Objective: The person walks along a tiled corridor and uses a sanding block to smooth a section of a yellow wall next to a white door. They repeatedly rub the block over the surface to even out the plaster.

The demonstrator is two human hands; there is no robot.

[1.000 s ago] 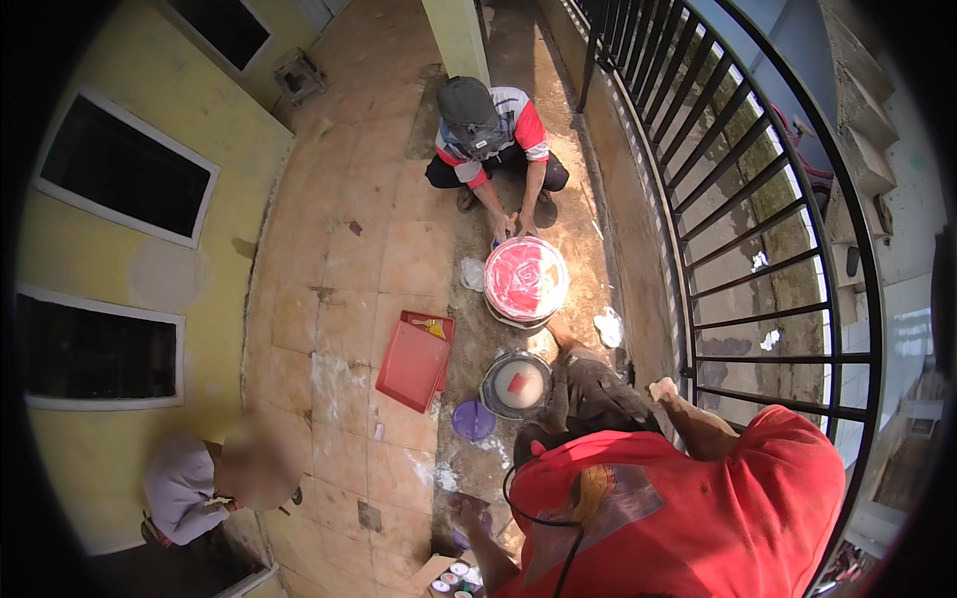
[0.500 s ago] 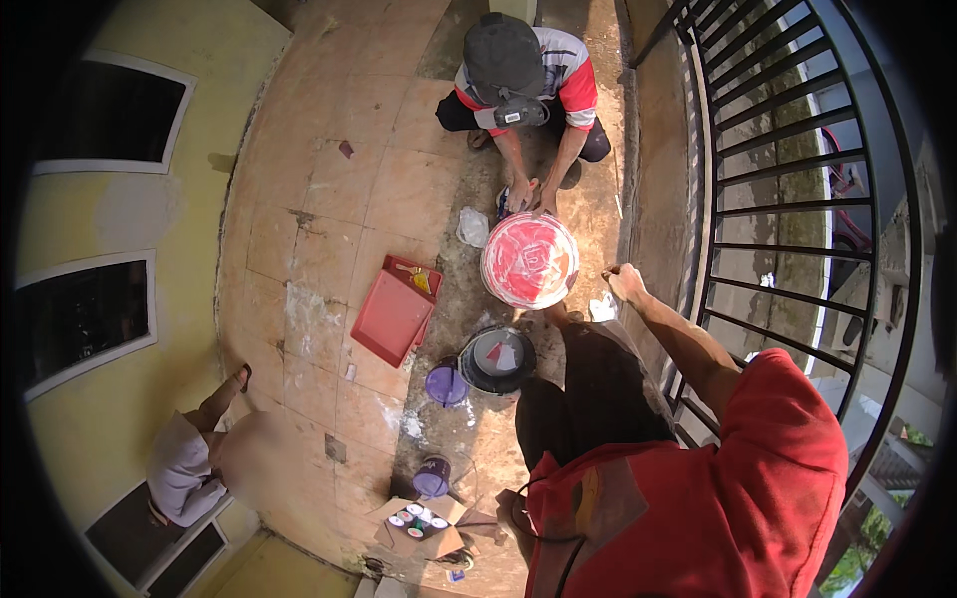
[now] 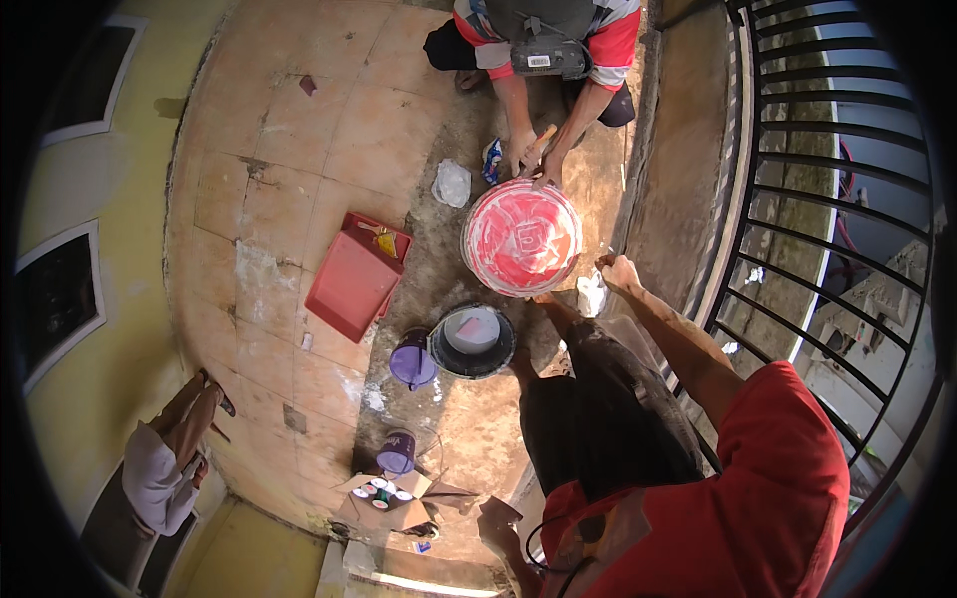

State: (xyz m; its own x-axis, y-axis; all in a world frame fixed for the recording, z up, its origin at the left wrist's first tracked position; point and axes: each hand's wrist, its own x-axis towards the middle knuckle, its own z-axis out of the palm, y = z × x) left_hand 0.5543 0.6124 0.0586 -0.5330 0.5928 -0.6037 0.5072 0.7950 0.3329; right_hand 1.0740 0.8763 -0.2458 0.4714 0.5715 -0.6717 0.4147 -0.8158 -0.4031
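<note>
1. The right hand (image 3: 620,274) reaches out past the knee, its fingers curled inward; whether they pinch something small or only press together, I cannot tell.
2. A crumpled white scrap (image 3: 591,295) is the thing closest to those fingers: just to their left and a little nearer the person's body, its longer side running roughly away from the person. Whether it touches them is unclear.
3. The red lid (image 3: 522,237), round and smeared with white, lies farther left and slightly ahead of the right hand, with a gap between. Being round, it offers no long axis; the right hand is much the nearer of the person's two.
4. The left hand (image 3: 498,520) hangs low beside the body, well apart from the lid. A dark shape shows there, but I cannot tell if its fingers grip anything.
5. A co-worker's hands (image 3: 522,151) meet at the lid's far edge, around a tan handle (image 3: 545,135).
6. Between the person's feet and the red tray (image 3: 340,299) stand a black bucket (image 3: 499,344) and, touching or nearly so, a purple pail (image 3: 413,361).
</note>
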